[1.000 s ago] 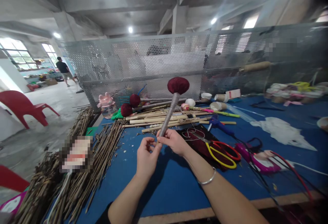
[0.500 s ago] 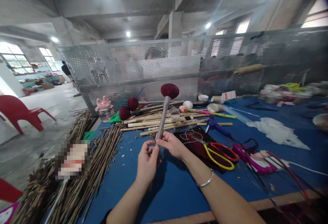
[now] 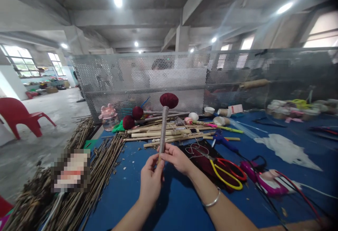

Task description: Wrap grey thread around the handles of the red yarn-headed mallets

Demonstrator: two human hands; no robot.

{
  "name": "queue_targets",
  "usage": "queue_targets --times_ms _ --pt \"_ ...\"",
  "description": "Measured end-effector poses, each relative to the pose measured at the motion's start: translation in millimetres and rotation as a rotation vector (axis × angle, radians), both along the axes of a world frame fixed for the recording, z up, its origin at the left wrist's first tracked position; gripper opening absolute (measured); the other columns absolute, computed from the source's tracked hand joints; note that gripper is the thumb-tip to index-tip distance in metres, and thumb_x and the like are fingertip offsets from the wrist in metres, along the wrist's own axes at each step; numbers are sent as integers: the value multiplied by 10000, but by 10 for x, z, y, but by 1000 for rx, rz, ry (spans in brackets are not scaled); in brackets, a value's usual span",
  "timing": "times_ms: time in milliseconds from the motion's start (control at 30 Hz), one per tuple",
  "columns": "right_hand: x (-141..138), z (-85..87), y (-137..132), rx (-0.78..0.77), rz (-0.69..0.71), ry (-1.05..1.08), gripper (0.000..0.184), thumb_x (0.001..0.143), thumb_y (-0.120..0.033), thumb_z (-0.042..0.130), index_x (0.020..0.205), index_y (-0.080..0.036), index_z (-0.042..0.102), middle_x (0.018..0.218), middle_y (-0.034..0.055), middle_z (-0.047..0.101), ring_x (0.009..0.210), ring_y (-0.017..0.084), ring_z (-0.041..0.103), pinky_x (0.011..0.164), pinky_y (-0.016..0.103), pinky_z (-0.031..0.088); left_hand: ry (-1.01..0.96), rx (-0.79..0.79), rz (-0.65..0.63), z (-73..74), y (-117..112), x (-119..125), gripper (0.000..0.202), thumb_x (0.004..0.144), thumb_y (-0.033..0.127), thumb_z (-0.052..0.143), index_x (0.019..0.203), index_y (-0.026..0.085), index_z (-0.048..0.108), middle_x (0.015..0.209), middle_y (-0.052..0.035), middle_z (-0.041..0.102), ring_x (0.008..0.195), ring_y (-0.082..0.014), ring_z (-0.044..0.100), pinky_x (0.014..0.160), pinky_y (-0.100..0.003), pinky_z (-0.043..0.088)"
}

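Note:
A stick wrapped in grey cord [image 3: 163,127] stands almost upright over the blue table, with a dark red cloth-covered ball [image 3: 169,100] at its top. My left hand [image 3: 152,174] is closed around the stick's lower end, fingers pinched together. Just above it, my right hand [image 3: 174,157] grips the same stick between thumb and fingers. Right of my hands, scissors [image 3: 227,174] with yellow and red handles lie on a dark red cloth [image 3: 203,158]. Two more dark red balls [image 3: 129,122] rest at the back left.
Bundles of thin dry twigs [image 3: 102,167] lie along the left. Pale sticks [image 3: 163,134] are piled behind my hands, near a blue glue gun [image 3: 221,140]. A purple power strip [image 3: 266,181] with cables sits right. A perforated metal screen [image 3: 179,79] closes the back.
The camera view has tilted upward slightly. The wrapped stick stands a little more upright, its red ball now lower and further left in view. Both hands keep their hold.

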State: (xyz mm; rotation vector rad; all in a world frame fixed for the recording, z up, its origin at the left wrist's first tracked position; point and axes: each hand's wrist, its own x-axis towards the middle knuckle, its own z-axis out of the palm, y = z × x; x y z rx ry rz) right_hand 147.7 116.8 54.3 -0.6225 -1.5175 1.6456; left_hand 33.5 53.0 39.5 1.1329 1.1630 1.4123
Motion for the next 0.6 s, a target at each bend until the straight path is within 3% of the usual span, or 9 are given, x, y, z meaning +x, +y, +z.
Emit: queue_targets --times_ms 167,300,600 --pt "-43 -81 36 28 -51 -48 324 683 -382 678 796 -153 477 592 -43 506 485 81 472 480 216 373 87 14 -18 -25 8 -26 359 805 459 471 963 148 556 638 16 519 420 -63 428 384 -177 334" --pt "-84 -97 44 36 -146 -104 362 644 -399 706 808 -151 500 613 -45 505 521 77 475 511 209 377 106 48 44 -99 68 -56 328 734 405 594 949 165 532 633 36 505 450 -59 428 416 -165 344" --pt "-72 -26 -10 -68 -50 15 354 674 -407 685 858 -147 531 643 -18 550 527 76 478 510 206 359 13 -14 4 -26 23 -6 374 767 451 534 996 155 522 692 2 550 387 -58 432 334 -169 310"
